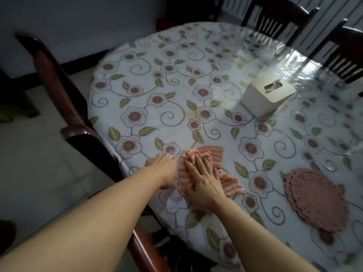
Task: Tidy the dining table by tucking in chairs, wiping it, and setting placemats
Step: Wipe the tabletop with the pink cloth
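A pink and white zigzag cloth (213, 152) lies on the flowered table (157, 75) near its front left edge. My right hand (202, 179) presses flat on the cloth with straight fingers. My left hand (163, 165) rests on the table right beside the cloth's left edge, touching it; its fingertips are partly hidden. A stack of pink crocheted placemats (316, 199) lies at the right front of the table. A dark wooden chair (57, 81) stands close against the table's left side.
A white tissue box (265, 95) stands right of the table's middle. Two dark chairs (275, 18) (341, 54) stand at the far right side. A clear plastic cover lies over the tablecloth. Pale tiled floor (39, 163) shows at the left.
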{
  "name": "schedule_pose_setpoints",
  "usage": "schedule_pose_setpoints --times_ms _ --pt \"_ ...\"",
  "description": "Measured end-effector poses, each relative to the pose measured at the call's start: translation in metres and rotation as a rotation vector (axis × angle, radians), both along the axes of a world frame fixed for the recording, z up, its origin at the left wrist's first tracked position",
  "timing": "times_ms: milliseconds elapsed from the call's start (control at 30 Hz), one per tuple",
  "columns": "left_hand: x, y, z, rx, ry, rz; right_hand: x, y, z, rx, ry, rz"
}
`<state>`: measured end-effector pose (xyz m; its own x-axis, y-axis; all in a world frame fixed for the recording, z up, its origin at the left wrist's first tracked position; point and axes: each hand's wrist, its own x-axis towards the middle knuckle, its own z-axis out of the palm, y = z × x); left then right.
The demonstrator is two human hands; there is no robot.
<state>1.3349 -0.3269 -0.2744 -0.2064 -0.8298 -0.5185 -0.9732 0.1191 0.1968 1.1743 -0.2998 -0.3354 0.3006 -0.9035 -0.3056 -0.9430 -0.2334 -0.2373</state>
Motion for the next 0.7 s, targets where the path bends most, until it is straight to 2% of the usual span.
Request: schedule_pose_setpoints --times_ms 167,400,700 --pt "-0.001 -0.042 -0.01 -0.023 -0.029 -0.047 0.006 -0.027 -0.009 0.032 0.003 -0.062" --pt "0.008 -0.118 -0.028 -0.106 -0.033 -0.114 -0.023 -0.101 -0.024 -0.197 0.072 -0.204" --pt "0.059 -0.198 -0.036 -0.137 -0.008 -0.074 -0.027 -0.212 -0.042 -0.142 0.017 -0.587"
